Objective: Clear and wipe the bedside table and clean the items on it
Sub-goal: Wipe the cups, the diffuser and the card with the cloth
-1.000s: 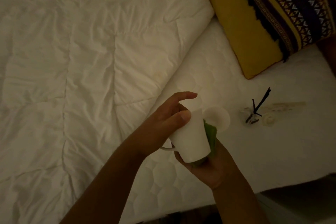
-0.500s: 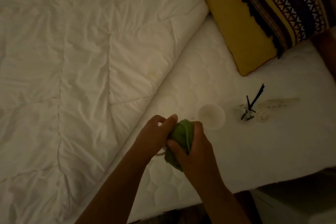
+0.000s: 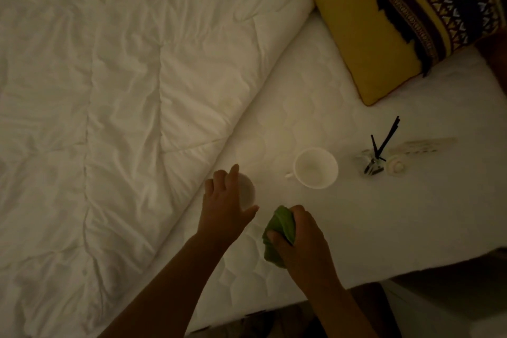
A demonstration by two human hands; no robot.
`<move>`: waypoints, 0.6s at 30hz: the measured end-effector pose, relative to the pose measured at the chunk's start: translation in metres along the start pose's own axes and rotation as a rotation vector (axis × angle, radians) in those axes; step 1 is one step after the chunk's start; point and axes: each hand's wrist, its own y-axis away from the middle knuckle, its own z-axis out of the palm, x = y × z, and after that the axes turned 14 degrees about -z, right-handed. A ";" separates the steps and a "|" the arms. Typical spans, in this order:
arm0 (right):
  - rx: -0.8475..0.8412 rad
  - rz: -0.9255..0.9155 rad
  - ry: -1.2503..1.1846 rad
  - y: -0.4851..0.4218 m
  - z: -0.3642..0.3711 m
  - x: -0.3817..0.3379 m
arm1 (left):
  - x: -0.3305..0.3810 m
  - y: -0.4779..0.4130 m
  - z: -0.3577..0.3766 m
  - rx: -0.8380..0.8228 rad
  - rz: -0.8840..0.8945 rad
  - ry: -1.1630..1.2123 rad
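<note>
A white cup [image 3: 247, 191] is on the bare mattress [image 3: 356, 214], near the edge of the folded-back duvet [image 3: 109, 90]. The left grip [image 3: 226, 206] lies over it from above, fingers spread, thumb at its near side; whether it clasps the cup I cannot tell. Just beside it, the right grip [image 3: 304, 239] is closed around a bunched green cloth [image 3: 282, 225]. A second white cup [image 3: 315, 167] stands upright further right. Beyond it is a small glass diffuser [image 3: 370, 166] with black sticks. A yellow patterned pillow [image 3: 384, 22] lies at the top right.
</note>
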 end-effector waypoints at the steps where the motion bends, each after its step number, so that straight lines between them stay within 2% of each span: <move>1: 0.009 0.001 -0.013 0.000 -0.002 0.000 | -0.001 0.001 0.001 0.003 -0.007 0.009; 5: 0.042 0.032 -0.102 -0.001 -0.015 0.001 | 0.006 -0.001 -0.004 0.006 -0.040 0.018; 8: 0.092 0.044 -0.113 0.001 -0.025 0.002 | 0.020 -0.002 -0.013 0.047 -0.001 0.020; 10: 0.129 0.037 -0.105 0.001 -0.032 0.006 | 0.037 -0.005 -0.016 0.071 0.080 0.062; 13: 0.165 0.051 -0.135 0.001 -0.041 0.012 | 0.074 -0.009 -0.011 0.012 0.235 0.155; 18: 0.248 0.116 -0.132 0.005 -0.054 0.025 | 0.131 -0.015 0.012 -0.134 0.403 0.019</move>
